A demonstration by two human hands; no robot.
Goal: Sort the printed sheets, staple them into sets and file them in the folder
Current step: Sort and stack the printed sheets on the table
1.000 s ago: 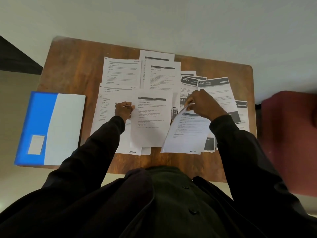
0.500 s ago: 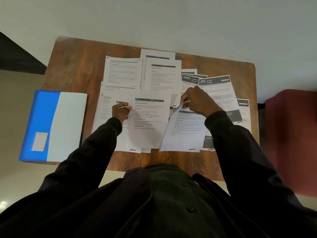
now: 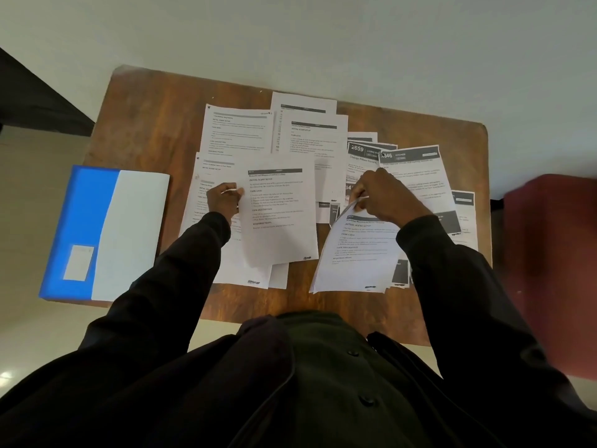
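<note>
Left hand [image 3: 224, 202] was pinching the left edge of one printed sheet [image 3: 281, 218] mid-table. Right hand [image 3: 386, 198] had its fingers curled round the top of a small stack [image 3: 355, 253], lifted at the near right. The folder [image 3: 106, 234] lay closed at the table's [image 3: 145, 124] left edge.

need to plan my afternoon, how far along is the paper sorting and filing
Early. Done: printed white sheets lie spread in loose groups on the brown wooden table. In hand: the left hand pinches the edge of one text sheet; the right hand grips a thin fanned stack. Left: no stapler shows, and the blue-and-white folder lies shut at the table's left edge.
</note>
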